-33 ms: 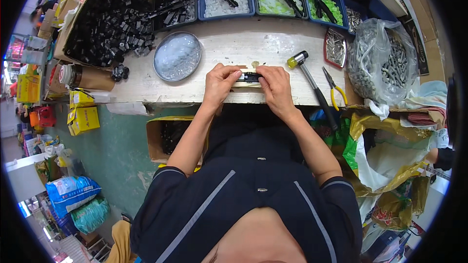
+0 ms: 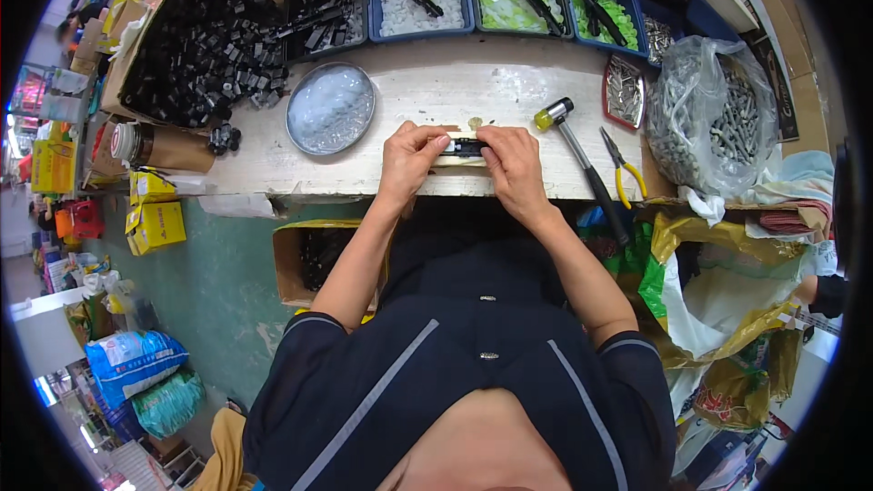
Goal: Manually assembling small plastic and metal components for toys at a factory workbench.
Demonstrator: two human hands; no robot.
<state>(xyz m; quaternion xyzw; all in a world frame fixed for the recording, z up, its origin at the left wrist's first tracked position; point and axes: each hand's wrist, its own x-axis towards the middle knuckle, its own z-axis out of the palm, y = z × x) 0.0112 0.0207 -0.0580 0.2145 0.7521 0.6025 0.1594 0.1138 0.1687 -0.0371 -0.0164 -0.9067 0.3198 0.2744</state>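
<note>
At the front edge of the workbench, a small black oblong part point(image 2: 467, 147) lies between my hands on a pale wooden block point(image 2: 460, 163). My left hand point(image 2: 405, 164) grips its left end, thumb and forefinger closed by a small whitish piece too small to name. The fingers of my right hand point(image 2: 516, 168) are closed on the other end, thumb along the near side. To the right lie a mallet point(image 2: 583, 150) with a yellow-and-black head and pliers point(image 2: 622, 165) with yellow handles. My fingers hide both ends of the part.
A round metal dish point(image 2: 331, 109) of clear pieces stands left of my hands. Blue bins point(image 2: 424, 34) line the back. Black parts point(image 2: 214, 50) heap at the left; a plastic bag point(image 2: 677, 118) of metal pieces and a red tray point(image 2: 626, 120) sit right.
</note>
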